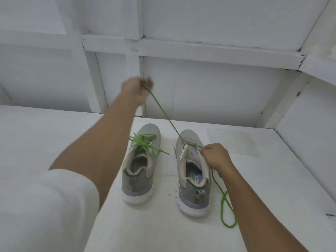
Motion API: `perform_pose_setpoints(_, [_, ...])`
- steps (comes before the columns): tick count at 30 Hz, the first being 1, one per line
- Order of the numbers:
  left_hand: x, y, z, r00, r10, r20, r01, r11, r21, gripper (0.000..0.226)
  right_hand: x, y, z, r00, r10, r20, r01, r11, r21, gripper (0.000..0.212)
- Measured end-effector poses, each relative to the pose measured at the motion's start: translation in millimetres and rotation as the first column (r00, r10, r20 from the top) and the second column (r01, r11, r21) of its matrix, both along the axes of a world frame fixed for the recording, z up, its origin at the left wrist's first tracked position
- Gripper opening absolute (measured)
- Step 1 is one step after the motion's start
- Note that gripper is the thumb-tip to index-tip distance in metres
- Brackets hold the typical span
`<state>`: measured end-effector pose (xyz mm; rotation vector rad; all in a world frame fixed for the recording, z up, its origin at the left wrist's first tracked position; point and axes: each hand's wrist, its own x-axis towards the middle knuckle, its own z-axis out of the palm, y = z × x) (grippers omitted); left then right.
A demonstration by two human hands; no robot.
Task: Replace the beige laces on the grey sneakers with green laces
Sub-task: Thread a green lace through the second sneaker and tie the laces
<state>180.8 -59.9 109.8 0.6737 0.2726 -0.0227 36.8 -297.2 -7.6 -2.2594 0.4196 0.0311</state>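
Note:
Two grey sneakers stand side by side on the white surface, toes pointing away from me. The left sneaker carries a green lace threaded and tied in a loose bow. The right sneaker has a second green lace through its lowest eyelets. My left hand, raised high and blurred, grips one end of that lace and holds it taut. My right hand pinches the lace at the right sneaker's eyelet edge. The lace's other end trails down to a loop on the surface.
The white tabletop is bounded at the back and right by white panelled walls. A small paper tag hangs at the right sneaker's tongue. A few dark specks lie between the heels.

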Motion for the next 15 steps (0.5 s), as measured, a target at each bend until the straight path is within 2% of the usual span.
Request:
perform_pose_setpoints(1, [5.3,15.0,16.9,0.994,0.093,0.054,-0.087,0.99,-0.113,0.022,-1.6,-0.1,-3.2,0.999,-0.031,0.016,0.029,0.997,0.066,0.02])
perform_pose_setpoints(2, [4.6,20.6,33.3,0.987,0.13,0.093,-0.127,0.991,-0.038,0.019,-2.6,-0.4,-5.2,0.997,-0.064,0.032,0.06,0.991,0.119,0.02])
perform_pose_setpoints(3, [-2.4,18.3,39.1,0.98,0.103,0.173,-0.125,0.985,0.121,0.018,-3.1,-0.5,-6.6,0.995,-0.09,0.043,0.082,0.985,0.149,0.02])
perform_pose_setpoints(4, [-12.1,6.9,35.2,0.975,0.016,0.224,-0.104,0.915,0.389,0.017,-2.9,-0.1,-7.2,0.993,-0.106,0.048,0.097,0.983,0.157,0.018])
perform_pose_setpoints(5, [-19.2,-8.0,22.9,0.96,-0.148,0.237,-0.04,0.766,0.641,0.018,-3.1,0.4,-7.3,0.992,-0.116,0.054,0.106,0.982,0.157,0.017])
perform_pose_setpoints(6, [-28.9,-26.6,7.5,0.927,-0.346,0.142,0.052,0.495,0.867,0.018,-3.6,1.1,-7.1,0.99,-0.127,0.059,0.117,0.982,0.149,0.016])
perform_pose_setpoints(7, [-36.7,-44.9,-12.6,0.857,-0.514,-0.048,0.13,0.126,0.983,0.017,-3.7,1.8,-6.9,0.988,-0.14,0.064,0.13,0.982,0.138,0.016])
perform_pose_setpoints(8, [-46.3,-59.7,-32.0,0.769,-0.569,-0.291,0.176,-0.25,0.952,0.013,-3.7,2.3,-6.5,0.986,-0.151,0.068,0.142,0.982,0.124,0.015])
perform_pose_setpoints(9, [-54.2,-72.2,-50.7,0.713,-0.538,-0.45,0.139,-0.52,0.843,0.006,-3.5,2.9,-6.9,0.985,-0.158,0.066,0.15,0.983,0.108,0.014])
perform_pose_setpoints(10, [-61.3,-81.3,-64.4,0.711,-0.496,-0.499,0.045,-0.676,0.736,0.004,-3.3,3.4,-7.2,0.985,-0.161,0.065,0.155,0.983,0.094,0.013])
perform_pose_setpoints(12, [-64.7,-85.6,-78.8,0.75,-0.458,-0.478,-0.07,-0.773,0.631,0.01,-3.3,3.8,-7.7,0.985,-0.16,0.066,0.155,0.985,0.075,0.015])
perform_pose_setpoints(15, [-62.0,-77.9,-69.5,0.749,-0.475,-0.461,-0.176,-0.814,0.554,0.02,-4.5,4.8,-8.6,0.983,-0.163,0.087,0.158,0.985,0.063,0.015])
